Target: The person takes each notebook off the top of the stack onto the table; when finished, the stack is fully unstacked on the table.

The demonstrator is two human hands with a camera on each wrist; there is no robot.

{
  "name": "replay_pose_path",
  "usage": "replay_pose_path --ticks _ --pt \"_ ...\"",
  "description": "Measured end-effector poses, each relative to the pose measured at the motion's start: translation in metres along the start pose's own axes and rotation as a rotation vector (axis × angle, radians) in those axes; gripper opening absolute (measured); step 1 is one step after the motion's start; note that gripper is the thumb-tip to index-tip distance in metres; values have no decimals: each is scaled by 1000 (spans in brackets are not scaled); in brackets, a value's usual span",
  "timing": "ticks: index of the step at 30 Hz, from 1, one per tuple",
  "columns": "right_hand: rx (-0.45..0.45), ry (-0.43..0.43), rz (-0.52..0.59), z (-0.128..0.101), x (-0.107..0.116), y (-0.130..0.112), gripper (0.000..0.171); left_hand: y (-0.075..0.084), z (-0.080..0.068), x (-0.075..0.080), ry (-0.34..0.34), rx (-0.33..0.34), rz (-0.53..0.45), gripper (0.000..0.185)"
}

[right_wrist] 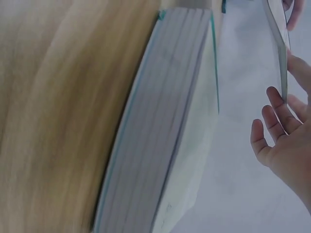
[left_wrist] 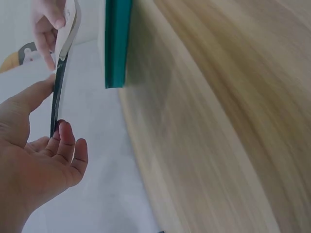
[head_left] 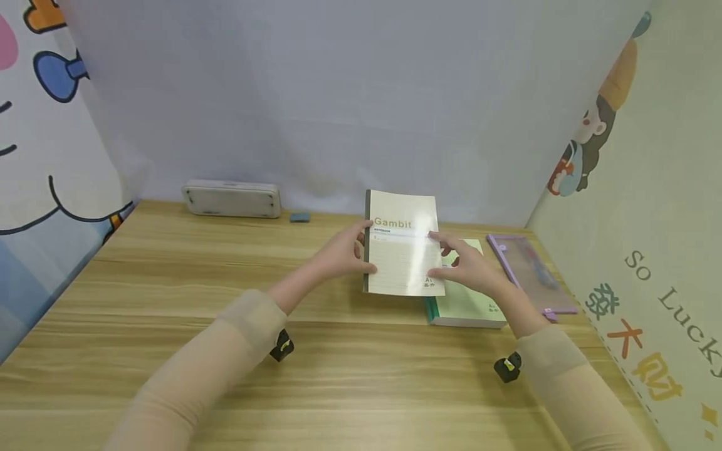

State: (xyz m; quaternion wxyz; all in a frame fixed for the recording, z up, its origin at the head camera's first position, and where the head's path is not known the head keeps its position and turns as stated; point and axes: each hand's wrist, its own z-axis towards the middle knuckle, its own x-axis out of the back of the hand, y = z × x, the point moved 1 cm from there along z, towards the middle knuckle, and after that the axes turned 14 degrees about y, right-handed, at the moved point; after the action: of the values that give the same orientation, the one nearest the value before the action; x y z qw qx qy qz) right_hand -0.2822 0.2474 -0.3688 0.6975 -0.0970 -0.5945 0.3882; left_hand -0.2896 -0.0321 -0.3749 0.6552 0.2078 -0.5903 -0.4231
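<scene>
You are holding the cream notebook (head_left: 403, 244) up with both hands, left hand (head_left: 341, 254) and right hand (head_left: 470, 269) gripping its sides, just left of the green book stack (head_left: 470, 304) in the middle of the frame, so next you probably need a flat spot on the desk (head_left: 169, 313).

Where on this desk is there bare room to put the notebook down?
Bare wood spans the desk on the left, from the white case at the back to the near edge, and the near strip before the green stack. It is crowded at right, where that stack and the purple pouch lie under the notebook.
</scene>
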Motion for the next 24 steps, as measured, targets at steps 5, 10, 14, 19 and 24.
replay_pose_path --ticks 5,10,14,19,24 --pt "25 -44 -37 1 -15 -1 79 -15 -8 3 -25 -14 70 101" --pt "32 -93 -66 3 -31 3 81 -34 -15 3 -47 -11 84 100" --pt "43 -126 -117 4 -42 9 85 -49 -18 0 -60 -47 117 99" --pt "81 -164 -213 5 -50 12 85 -62 -21 -4 -75 -64 156 98" --pt "132 -194 -320 6 -54 11 81 -69 -22 -8 -106 -68 214 98"
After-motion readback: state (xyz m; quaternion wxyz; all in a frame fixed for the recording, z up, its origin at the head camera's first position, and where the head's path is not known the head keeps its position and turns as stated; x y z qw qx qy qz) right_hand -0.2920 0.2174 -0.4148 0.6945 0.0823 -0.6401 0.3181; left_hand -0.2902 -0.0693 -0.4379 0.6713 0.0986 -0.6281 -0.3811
